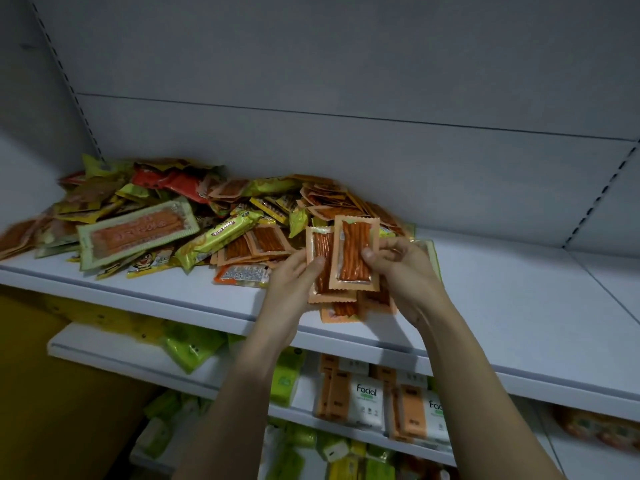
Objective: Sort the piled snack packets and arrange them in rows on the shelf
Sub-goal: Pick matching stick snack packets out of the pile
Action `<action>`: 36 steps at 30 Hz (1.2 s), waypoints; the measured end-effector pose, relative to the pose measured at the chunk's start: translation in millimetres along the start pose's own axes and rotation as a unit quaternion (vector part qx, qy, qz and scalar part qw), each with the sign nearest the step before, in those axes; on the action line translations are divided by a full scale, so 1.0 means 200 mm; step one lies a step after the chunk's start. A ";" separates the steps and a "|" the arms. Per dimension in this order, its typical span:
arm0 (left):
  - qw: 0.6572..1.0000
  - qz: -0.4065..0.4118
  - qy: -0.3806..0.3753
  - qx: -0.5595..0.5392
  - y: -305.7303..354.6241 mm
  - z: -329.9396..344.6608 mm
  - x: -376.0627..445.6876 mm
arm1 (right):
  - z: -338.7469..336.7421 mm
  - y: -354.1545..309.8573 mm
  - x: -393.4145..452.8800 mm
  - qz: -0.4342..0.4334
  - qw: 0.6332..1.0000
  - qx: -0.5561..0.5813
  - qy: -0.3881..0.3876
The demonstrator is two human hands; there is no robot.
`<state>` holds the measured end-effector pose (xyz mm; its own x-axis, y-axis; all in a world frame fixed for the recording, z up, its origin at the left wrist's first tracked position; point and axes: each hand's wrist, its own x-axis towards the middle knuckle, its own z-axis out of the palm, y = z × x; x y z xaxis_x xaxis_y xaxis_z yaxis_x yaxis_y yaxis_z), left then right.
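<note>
Packet pile (194, 216) on shelf (485, 299), left

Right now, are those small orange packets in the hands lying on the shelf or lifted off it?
Lifted: both hands hold the small orange packets upright above the white shelf.

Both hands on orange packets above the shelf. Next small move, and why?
Probably lay the front orange packet from the right hand onto the one the left hand holds: same kind, already overlapping, and bare shelf on the right for a row.
</note>
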<state>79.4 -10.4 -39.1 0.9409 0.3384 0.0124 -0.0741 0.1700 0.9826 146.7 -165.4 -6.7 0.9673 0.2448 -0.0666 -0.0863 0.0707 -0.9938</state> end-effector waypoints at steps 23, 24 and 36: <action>0.997 0.011 0.015 -0.075 -0.06 -0.32 0.15 | 0.23 0.24 0.13 0.003 0.865 -0.485 0.133; 0.997 0.014 0.010 -0.073 -0.05 -0.33 0.16 | 0.24 0.23 0.13 0.010 0.862 -0.491 0.128; 0.997 0.018 0.017 -0.078 -0.06 -0.34 0.19 | 0.21 -0.01 -0.02 -0.068 0.989 -0.010 0.131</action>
<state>93.1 63.6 -62.6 0.9249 0.3782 0.0389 -0.1612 0.2976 0.9410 133.2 -126.7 -1.6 0.9984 -0.0250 0.0502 0.0517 0.0655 -0.9965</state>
